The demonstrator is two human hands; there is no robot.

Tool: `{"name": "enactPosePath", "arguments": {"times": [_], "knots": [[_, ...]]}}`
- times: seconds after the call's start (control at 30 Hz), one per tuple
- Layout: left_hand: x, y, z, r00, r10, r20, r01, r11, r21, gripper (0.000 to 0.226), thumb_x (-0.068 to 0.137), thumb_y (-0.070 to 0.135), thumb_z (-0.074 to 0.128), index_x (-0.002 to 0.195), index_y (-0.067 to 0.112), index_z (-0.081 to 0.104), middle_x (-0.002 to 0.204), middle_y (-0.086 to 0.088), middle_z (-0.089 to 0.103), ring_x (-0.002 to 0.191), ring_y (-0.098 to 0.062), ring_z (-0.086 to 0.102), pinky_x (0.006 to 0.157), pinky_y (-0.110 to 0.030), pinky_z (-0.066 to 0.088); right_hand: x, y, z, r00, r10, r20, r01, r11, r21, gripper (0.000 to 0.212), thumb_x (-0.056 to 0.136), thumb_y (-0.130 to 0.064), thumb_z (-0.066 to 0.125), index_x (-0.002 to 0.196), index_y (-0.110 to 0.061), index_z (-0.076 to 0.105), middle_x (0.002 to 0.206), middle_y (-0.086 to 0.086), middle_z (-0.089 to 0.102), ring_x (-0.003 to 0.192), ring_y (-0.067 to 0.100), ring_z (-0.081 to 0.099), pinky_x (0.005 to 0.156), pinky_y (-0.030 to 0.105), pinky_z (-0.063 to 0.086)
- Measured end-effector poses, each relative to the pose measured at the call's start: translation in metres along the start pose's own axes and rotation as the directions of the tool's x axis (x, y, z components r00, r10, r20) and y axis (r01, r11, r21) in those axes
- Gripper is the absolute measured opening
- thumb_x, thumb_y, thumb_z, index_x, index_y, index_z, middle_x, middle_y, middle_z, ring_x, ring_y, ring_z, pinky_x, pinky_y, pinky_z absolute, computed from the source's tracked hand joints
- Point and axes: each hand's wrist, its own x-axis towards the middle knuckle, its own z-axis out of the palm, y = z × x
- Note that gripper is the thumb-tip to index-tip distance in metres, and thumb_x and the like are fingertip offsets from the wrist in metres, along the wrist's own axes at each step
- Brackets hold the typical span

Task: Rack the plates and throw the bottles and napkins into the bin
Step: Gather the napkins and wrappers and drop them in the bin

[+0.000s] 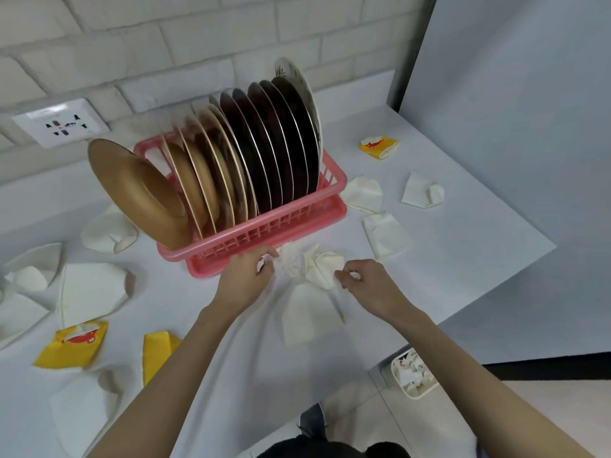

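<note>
Found left grip (246,280) and right grip (367,286) each pinched on the crumpled napkins (312,266), low over the worktop (463,246) just before the pink rack (264,233). Noted plates (271,143) upright in rack, a tan plate (139,190) leaning at its left end. Logged bin (421,394), holding crumpled paper (411,370), on floor (545,408) at right.

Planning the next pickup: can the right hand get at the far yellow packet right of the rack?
Probably: only flat napkins lie between right hand and yellow packet, but its grip already holds a crumpled napkin.
</note>
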Motion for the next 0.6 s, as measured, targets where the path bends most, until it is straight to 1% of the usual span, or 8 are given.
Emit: {"name": "enactPosePath", "arguments": {"times": [0.03,0.1,0.17,0.23,0.33,0.4,0.5,0.6], "knots": [[0.002,-0.002,0.0,1.0,0.028,0.005,-0.028,0.999,0.042,0.025,0.093,0.014,0.058,0.114,0.024,0.069,0.076,0.014,0.063,0.055,-0.002,0.051,0.057,-0.025,0.039,0.0,0.0,0.0,1.0,0.0,0.013,0.0,1.0,-0.006,0.035,0.093,-0.022,0.06,0.071,0.006,0.057,0.062,0.008,0.049,0.055,0.015,0.042,0.052,0.022,0.03],[0.007,-0.003,0.003,0.996,0.071,0.057,-0.078,0.988,0.13,0.035,0.091,0.02,0.064,0.125,0.028,0.064,0.075,0.007,0.068,0.057,-0.007,0.053,0.06,-0.028,0.045,-0.001,-0.001,0.0,0.999,-0.008,0.031,0.009,1.0,-0.024,0.035,0.093,-0.023,0.06,0.07,0.003,0.058,0.061,0.009,0.049,0.054,0.014,0.042,0.052,0.021,0.031],[0.009,-0.006,0.01,0.99,0.096,0.105,-0.115,0.973,0.199,0.041,0.088,0.026,0.07,0.128,0.029,0.063,0.081,0.004,0.071,0.064,-0.012,0.06,0.064,-0.028,0.048,-0.002,-0.001,0.001,0.999,-0.018,0.039,0.019,0.999,-0.036,0.035,0.094,-0.026,0.06,0.07,0.0,0.058,0.064,0.016,0.053,0.054,0.013,0.042,0.053,0.021,0.032],[0.008,-0.007,0.017,0.99,0.085,0.116,-0.11,0.965,0.238,0.035,0.086,0.029,0.072,0.12,0.031,0.068,0.085,0.006,0.071,0.072,-0.017,0.065,0.064,-0.026,0.044,-0.004,0.0,-0.001,0.999,-0.016,0.044,0.019,0.999,-0.048,0.035,0.094,-0.027,0.06,0.07,-0.001,0.059,0.069,0.019,0.057,0.056,0.014,0.044,0.055,0.022,0.033],[0.002,-0.007,0.023,0.995,0.019,0.093,-0.041,0.969,0.243,0.012,0.087,0.028,0.068,0.099,0.025,0.069,0.077,0.009,0.067,0.07,-0.018,0.06,0.058,-0.027,0.039,-0.003,0.001,-0.006,0.999,-0.005,0.048,0.006,1.0,-0.026,0.035,0.095,-0.028,0.06,0.071,-0.002,0.06,0.07,0.019,0.058,0.055,0.014,0.044,0.054,0.021,0.033],[-0.007,-0.01,0.025,0.998,0.007,0.06,-0.018,0.981,0.194,0.006,0.088,0.027,0.067,0.088,0.022,0.065,0.077,0.009,0.064,0.069,-0.016,0.057,0.056,-0.028,0.039,-0.003,0.003,-0.011,0.999,0.012,0.032,-0.013,1.0,0.005,0.034,0.095,-0.027,0.06,0.072,-0.001,0.059,0.07,0.021,0.057,0.054,0.014,0.042,0.052,0.02,0.032],[-0.022,-0.01,0.018,1.0,-0.001,-0.026,0.002,0.999,0.04,0.012,0.084,0.029,0.059,0.082,0.017,0.06,0.081,0.007,0.059,0.073,-0.011,0.054,0.063,-0.029,0.044,-0.002,0.007,-0.019,0.999,0.034,-0.004,-0.034,0.999,0.032,0.032,0.094,-0.024,0.06,0.072,0.0,0.059,0.067,0.018,0.055,0.055,0.014,0.042,0.052,0.02,0.032],[-0.034,-0.004,0.009,0.988,-0.049,-0.149,0.019,0.981,-0.194,0.012,0.076,0.023,0.055,0.082,0.015,0.06,0.09,0.006,0.059,0.084,0.0,0.055,0.072,-0.014,0.041,-0.001,0.012,-0.024,0.999,0.048,-0.009,-0.047,0.998,0.029,0.032,0.093,-0.023,0.059,0.074,0.003,0.059,0.071,0.021,0.055,0.057,0.014,0.042,0.052,0.021,0.03]]}}
